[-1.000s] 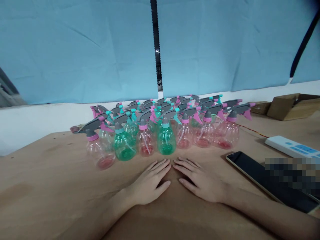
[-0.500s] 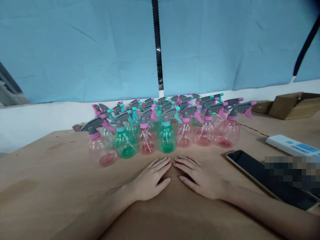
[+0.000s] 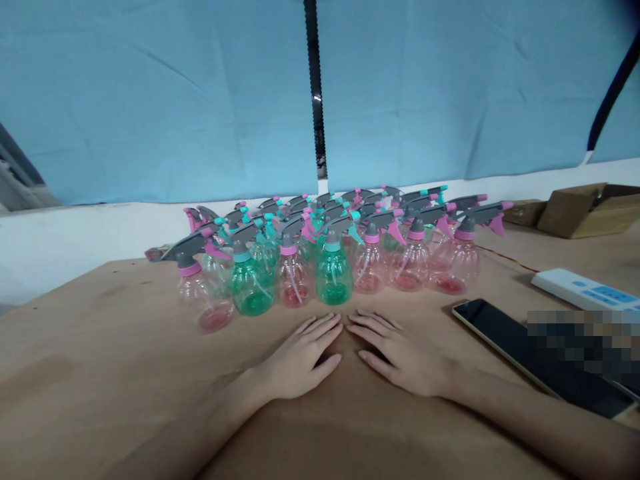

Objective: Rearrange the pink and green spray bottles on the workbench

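My left hand (image 3: pixel 306 357) lies flat on the wooden table (image 3: pixel 100 400), palm down, fingers stretched and holding nothing. Facing it, my right hand (image 3: pixel 400 357) rests the same way, a narrow gap between the fingertips. Just beyond them stand several clear spray bottles in rows, pink or green with grey trigger heads. Nearest my fingertips is a green spray bottle (image 3: pixel 334 277) with a turquoise collar. A pink spray bottle (image 3: pixel 370 267) stands beside it on the right, another pink spray bottle (image 3: pixel 295 277) on the left. Bottles farther back are partly hidden by the front row.
At the right lies a dark phone (image 3: pixel 540 357), partly under a pixelated patch. Behind it is a white power strip (image 3: pixel 585 288) with a thin cord. An open cardboard box (image 3: pixel 570 217) sits at the back right. A blue cloth (image 3: pixel 200 100) hangs behind the table.
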Demonstrator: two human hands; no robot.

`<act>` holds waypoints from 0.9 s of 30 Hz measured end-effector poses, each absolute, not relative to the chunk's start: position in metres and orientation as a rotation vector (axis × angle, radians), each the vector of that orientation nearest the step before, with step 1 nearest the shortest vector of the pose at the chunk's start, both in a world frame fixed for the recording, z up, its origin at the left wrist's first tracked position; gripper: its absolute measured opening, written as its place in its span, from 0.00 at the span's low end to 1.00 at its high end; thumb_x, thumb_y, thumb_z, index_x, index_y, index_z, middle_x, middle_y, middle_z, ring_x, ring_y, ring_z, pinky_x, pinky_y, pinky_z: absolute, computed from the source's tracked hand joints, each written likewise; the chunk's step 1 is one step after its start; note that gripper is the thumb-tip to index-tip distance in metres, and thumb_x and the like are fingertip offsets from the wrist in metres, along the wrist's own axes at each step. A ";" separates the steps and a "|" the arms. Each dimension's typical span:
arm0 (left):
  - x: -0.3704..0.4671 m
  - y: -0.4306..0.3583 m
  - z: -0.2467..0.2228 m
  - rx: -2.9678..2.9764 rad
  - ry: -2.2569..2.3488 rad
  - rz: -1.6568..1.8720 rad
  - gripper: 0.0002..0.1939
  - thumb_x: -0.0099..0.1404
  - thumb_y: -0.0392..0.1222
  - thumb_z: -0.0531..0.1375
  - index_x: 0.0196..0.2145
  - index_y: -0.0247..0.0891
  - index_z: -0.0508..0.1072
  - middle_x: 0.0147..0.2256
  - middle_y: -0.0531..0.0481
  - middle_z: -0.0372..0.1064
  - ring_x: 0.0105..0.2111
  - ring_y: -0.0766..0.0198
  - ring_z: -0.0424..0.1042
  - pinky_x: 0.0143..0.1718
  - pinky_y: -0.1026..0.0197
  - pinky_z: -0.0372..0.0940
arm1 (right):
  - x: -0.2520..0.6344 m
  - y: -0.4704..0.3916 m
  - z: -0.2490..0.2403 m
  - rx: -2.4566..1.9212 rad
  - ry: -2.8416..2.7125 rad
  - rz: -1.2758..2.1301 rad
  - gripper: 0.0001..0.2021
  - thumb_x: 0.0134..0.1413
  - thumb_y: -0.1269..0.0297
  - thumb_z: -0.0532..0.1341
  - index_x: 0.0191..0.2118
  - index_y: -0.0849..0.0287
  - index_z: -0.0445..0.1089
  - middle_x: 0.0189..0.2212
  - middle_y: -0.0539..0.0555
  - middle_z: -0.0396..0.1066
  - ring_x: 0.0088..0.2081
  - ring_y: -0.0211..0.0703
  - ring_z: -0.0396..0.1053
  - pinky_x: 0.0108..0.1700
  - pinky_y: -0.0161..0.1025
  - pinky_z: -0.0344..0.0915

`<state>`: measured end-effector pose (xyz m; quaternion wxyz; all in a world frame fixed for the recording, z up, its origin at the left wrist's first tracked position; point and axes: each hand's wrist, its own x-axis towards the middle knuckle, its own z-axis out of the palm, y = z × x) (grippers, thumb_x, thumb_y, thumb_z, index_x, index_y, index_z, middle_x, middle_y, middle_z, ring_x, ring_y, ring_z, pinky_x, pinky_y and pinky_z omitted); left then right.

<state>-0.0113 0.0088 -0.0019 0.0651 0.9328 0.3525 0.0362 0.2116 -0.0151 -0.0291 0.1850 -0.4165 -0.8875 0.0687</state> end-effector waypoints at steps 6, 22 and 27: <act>-0.011 0.008 -0.002 2.814 1.062 0.131 0.27 0.67 0.49 0.46 0.60 0.36 0.52 0.61 0.45 0.47 0.61 0.58 0.47 0.60 0.51 0.49 | 0.212 -0.015 -0.030 -1.155 -2.482 0.204 0.23 0.61 0.59 0.48 0.60 0.59 0.55 0.59 0.57 0.55 0.60 0.48 0.49 0.60 0.51 0.47; -0.010 0.003 0.003 2.988 0.965 0.310 0.20 0.66 0.42 0.48 0.54 0.36 0.63 0.53 0.46 0.64 0.52 0.59 0.63 0.54 0.53 0.59 | 0.211 -0.016 -0.028 -1.192 -2.509 0.223 0.22 0.61 0.58 0.48 0.59 0.60 0.56 0.59 0.57 0.54 0.60 0.47 0.48 0.61 0.50 0.46; -0.015 0.027 0.094 3.043 1.112 1.209 0.15 0.64 0.39 0.47 0.44 0.36 0.69 0.41 0.48 0.72 0.42 0.62 0.69 0.45 0.59 0.63 | 0.211 -0.016 -0.028 -1.200 -2.513 0.252 0.22 0.62 0.59 0.47 0.59 0.59 0.56 0.59 0.56 0.55 0.61 0.46 0.47 0.61 0.50 0.44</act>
